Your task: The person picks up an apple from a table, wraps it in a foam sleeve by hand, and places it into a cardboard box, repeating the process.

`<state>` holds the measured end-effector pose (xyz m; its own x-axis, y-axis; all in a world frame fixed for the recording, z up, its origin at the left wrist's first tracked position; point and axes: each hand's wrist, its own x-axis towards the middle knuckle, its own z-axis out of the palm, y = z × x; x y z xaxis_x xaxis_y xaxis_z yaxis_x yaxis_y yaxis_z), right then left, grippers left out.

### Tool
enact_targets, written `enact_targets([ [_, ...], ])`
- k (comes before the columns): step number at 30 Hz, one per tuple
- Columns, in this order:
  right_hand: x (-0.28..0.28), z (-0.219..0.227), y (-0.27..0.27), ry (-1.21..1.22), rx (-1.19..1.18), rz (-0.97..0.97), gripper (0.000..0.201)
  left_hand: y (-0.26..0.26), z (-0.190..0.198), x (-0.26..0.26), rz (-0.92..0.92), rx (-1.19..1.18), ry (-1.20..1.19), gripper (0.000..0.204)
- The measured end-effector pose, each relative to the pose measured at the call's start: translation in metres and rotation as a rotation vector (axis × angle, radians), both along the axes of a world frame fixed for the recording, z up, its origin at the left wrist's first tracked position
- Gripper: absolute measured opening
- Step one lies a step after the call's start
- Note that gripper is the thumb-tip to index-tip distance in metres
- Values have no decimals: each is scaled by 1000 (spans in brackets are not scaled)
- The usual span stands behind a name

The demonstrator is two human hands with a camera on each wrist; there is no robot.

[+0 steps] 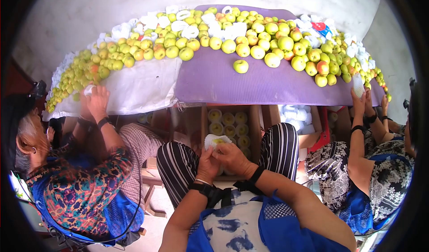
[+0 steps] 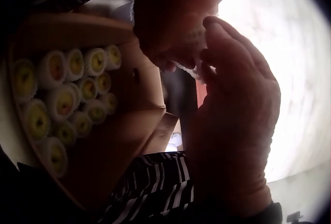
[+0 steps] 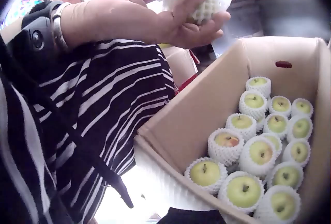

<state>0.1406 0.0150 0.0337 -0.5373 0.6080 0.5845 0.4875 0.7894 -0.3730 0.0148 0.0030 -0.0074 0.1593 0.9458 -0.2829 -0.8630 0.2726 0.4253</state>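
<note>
In the head view my left hand (image 1: 207, 166) grips a green apple (image 1: 219, 141) that sits partly inside a white foam net sleeve (image 1: 210, 138). My right hand (image 1: 236, 159) is against the same apple from the other side, fingers bent and pinching at the sleeve. From the right wrist, the left hand (image 3: 139, 25) shows its fingers curled under the netted apple (image 3: 204, 9). Seen from the left wrist, the right hand (image 2: 232, 95) is dark, and most of the apple is hidden behind the fingers.
A cardboard box (image 3: 201, 100) between the knees holds several sleeved apples (image 3: 244, 190). Ahead, a purple mat (image 1: 214, 80) bears a long heap of loose apples (image 1: 272, 42) and white foam sleeves (image 1: 234, 31). People sit close by, left (image 1: 85, 185) and right (image 1: 375, 171).
</note>
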Motion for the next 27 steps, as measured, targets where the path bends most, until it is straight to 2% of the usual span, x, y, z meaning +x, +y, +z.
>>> enact_targets([
  [1, 0, 2, -1, 4, 1, 1, 15, 1, -1, -2, 1, 1, 4, 35],
  [3, 0, 4, -3, 214, -91, 17, 17, 3, -3, -6, -20, -3, -153, 38],
  [4, 1, 2, -3, 216, -91, 18, 17, 4, -3, -6, -19, -3, -150, 38],
  [6, 4, -3, -3, 490, -312, -64, 17, 5, -3, -4, 4, 21, -234, 41],
  [7, 5, -8, -2, 491, -313, -68, 17, 5, -3, -4, 1, 19, -233, 41],
  [9, 9, -16, 1, 730, -747, -221, 20, 5, -3, -4, -29, 34, -229, 45],
  [10, 11, -16, 1, 731, -746, -225, 20, 5, -3, -3, -32, 33, -229, 45],
  [12, 14, -12, 5, 678, -850, -462, 26, 5, -2, -3, -54, 87, -168, 48],
  [13, 15, -9, 6, 680, -850, -464, 26, 5, -1, -2, -58, 86, -167, 48],
  [15, 17, -3, 9, 524, -475, -429, 33, 3, 2, -1, -54, 62, -85, 50],
  [16, 18, 0, 11, 525, -475, -432, 33, 3, 4, 0, -57, 61, -84, 50],
  [18, 20, 3, 14, 348, -195, -339, 34, 3, 8, 0, -109, 60, 4, 50],
  [22, 21, -9, 18, 360, -203, -326, 29, 1, 6, 0, -183, 54, 113, 47],
  [24, 25, -20, 20, 535, -556, -282, 17, -1, 9, 0, -239, 60, 199, 50],
  [25, 27, -22, 22, 536, -559, -284, 17, -2, 11, 0, -240, 57, 199, 50],
  [27, 32, -24, 26, 902, -1134, -188, 13, -3, 16, -1, -277, 87, 169, 51],
])
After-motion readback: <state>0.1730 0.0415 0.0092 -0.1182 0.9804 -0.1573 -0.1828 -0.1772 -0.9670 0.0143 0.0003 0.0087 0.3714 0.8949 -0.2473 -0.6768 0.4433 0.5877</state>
